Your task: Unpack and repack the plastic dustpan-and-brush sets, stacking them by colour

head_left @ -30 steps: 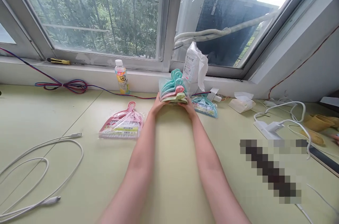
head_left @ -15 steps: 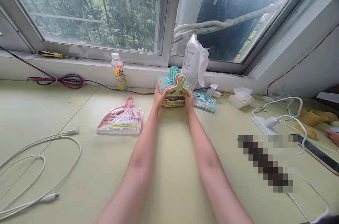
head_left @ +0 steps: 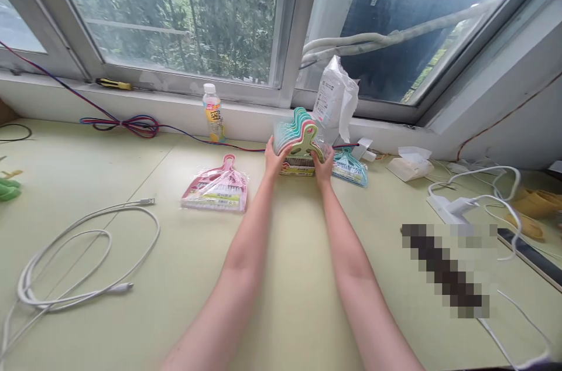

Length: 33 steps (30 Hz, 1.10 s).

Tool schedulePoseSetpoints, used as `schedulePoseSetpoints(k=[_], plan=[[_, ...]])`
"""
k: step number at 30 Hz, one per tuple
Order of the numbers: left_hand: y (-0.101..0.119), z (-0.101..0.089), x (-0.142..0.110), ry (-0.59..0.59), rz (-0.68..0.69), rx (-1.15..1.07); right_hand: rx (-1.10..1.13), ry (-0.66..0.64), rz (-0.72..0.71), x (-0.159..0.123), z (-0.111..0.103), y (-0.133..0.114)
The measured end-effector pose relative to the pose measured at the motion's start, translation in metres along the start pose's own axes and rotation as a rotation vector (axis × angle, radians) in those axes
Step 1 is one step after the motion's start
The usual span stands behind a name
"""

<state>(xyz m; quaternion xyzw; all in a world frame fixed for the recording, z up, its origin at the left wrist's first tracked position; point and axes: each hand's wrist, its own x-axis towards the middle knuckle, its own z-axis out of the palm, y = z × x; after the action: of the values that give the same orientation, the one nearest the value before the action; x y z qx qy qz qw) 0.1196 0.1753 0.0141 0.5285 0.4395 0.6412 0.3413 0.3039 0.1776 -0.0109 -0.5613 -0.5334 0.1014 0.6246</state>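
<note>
Several wrapped dustpan and brush sets (head_left: 302, 140) stand upright in a row at the back of the table, a green one in front and pink and teal ones behind it. My left hand (head_left: 276, 158) is closed around the left side of the row. On the right side my right hand (head_left: 324, 164) grips it, thumb across the green dustpan's face. A pink dustpan and brush set (head_left: 216, 191) in clear wrap lies flat to the left. Beside my right hand lies a teal set (head_left: 350, 169), partly hidden by that hand.
Behind the row stands a torn white package (head_left: 334, 96). A bottle (head_left: 213, 116) and bundled red-blue wire (head_left: 132, 123) are along the wall. A white cable (head_left: 109, 207) lies left; a tissue pack (head_left: 410, 165), power strip (head_left: 448, 210) and phone (head_left: 533, 257) lie right. A screwdriver (head_left: 114, 84) rests on the sill.
The view has swung left, so everything appears shifted right and a green item shows at the left edge. Both hands keep their hold on the row of dustpan sets, which looks almost unmoved.
</note>
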Motion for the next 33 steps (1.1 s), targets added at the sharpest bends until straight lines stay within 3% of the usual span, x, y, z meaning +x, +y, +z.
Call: schedulePoseSetpoints(k=[3,5,7,9,11,14,18,20,22,26,30,33], plan=[[0.019,-0.001,-0.014,0.125,0.103,0.154,-0.175,0.096,-0.150,-0.012,-0.002,-0.006],[0.036,-0.003,-0.026,0.140,0.197,0.256,-0.272,0.126,-0.214,-0.020,-0.002,-0.011],[0.056,-0.010,-0.033,0.122,0.242,0.364,-0.333,0.142,-0.222,-0.028,-0.003,-0.014],[0.076,-0.028,-0.036,0.113,0.205,0.481,-0.357,0.135,-0.193,-0.034,-0.003,-0.017],[0.092,-0.059,-0.034,0.137,0.086,0.605,-0.359,0.100,-0.144,-0.039,-0.002,-0.020],[0.100,-0.123,-0.030,0.148,-0.079,0.810,-0.327,0.055,-0.016,-0.042,0.001,-0.027],[0.082,-0.210,-0.037,0.093,-0.329,1.005,-0.210,0.008,0.237,-0.038,0.007,-0.040],[0.073,-0.242,-0.042,0.036,-0.461,1.078,-0.149,-0.003,0.312,-0.033,0.007,-0.045],[0.069,-0.261,-0.046,0.002,-0.500,1.151,-0.121,-0.004,0.341,-0.030,0.006,-0.048],[0.075,-0.269,-0.056,-0.063,-0.478,1.139,-0.098,-0.038,0.361,-0.029,-0.002,-0.049],[0.083,-0.258,-0.065,-0.118,-0.430,1.106,-0.082,-0.090,0.399,-0.027,-0.006,-0.050],[0.088,-0.243,-0.070,-0.055,-0.447,0.992,-0.125,-0.113,0.417,-0.024,-0.007,-0.050]])
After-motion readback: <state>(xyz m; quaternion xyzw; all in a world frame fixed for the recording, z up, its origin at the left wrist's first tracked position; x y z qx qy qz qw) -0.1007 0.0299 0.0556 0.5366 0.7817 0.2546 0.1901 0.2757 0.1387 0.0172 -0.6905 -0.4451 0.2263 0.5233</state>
